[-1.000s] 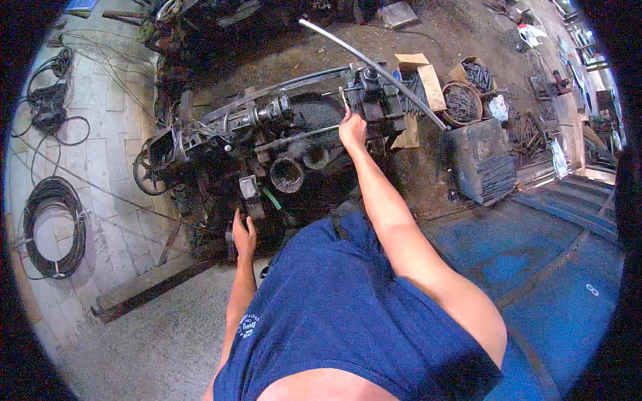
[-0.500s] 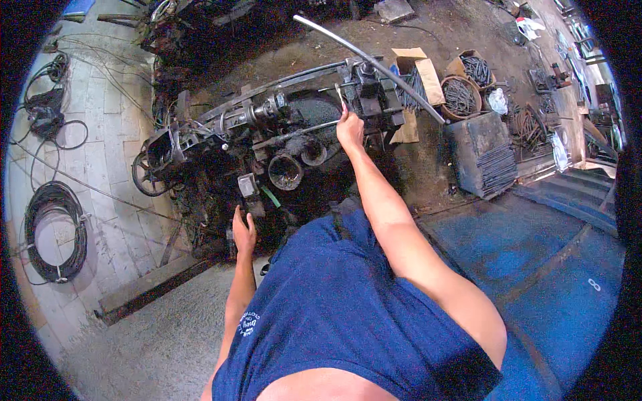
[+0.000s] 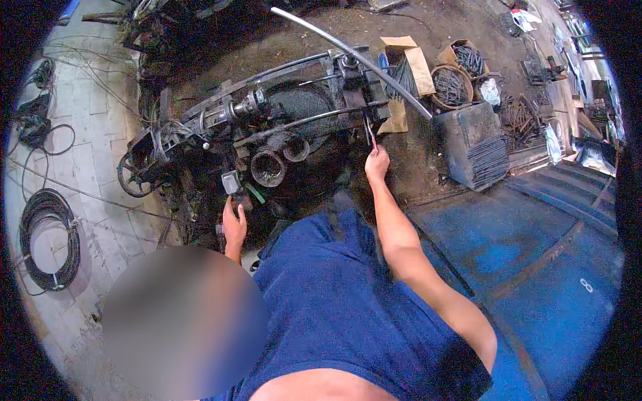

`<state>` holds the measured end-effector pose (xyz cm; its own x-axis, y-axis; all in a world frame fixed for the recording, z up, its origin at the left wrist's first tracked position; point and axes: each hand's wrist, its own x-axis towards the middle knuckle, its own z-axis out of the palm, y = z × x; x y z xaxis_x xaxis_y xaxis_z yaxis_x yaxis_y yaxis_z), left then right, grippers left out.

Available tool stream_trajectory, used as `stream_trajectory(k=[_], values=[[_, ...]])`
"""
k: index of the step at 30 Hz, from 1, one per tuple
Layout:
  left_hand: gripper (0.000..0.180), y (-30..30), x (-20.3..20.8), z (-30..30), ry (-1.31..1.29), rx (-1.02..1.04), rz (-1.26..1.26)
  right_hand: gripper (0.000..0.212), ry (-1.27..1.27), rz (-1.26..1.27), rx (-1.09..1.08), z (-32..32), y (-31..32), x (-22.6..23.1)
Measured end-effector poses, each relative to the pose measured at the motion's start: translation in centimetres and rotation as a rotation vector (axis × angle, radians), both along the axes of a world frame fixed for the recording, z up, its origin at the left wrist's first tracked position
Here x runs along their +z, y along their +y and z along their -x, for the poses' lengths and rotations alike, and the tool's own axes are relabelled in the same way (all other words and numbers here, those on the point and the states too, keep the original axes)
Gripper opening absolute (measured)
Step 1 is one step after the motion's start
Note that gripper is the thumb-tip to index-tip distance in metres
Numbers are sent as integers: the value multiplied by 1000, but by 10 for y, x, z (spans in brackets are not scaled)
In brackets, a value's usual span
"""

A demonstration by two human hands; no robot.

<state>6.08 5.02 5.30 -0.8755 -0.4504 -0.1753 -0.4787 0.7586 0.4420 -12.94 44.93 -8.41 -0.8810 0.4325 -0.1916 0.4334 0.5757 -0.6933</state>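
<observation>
Open brown cardboard box (image 3: 409, 67) beside machine; white bag (image 3: 490, 91), perhaps plastic, nearby.

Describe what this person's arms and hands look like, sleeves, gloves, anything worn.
Both forearms are bare, with no sleeves reaching them. The left hand and right hand wear no gloves; no watch, band or ring can be made out. The only clothing in view is a dark blue garment below the arms.

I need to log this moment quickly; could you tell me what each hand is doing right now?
Left hand: resting on the machine's small grey box; grip cannot be told.
Right hand: closed on a thin rod.
</observation>
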Motion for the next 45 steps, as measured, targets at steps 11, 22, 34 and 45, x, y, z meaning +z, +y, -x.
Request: stream_trajectory(k=[11, 22, 34, 45], values=[[48, 21, 4, 4, 28, 41, 28, 19, -77, 80, -290, 98, -6, -25], [49, 29, 5, -25, 35, 151, 48, 11, 29, 409, -499, 91, -10, -32], [48, -4, -39, -5, 61, 193, -169, 17, 95, 31, -101, 10, -6, 7], [49, -35, -53, -103, 98, 293, -128, 31, -132, -135, -29, 25, -14, -22]])
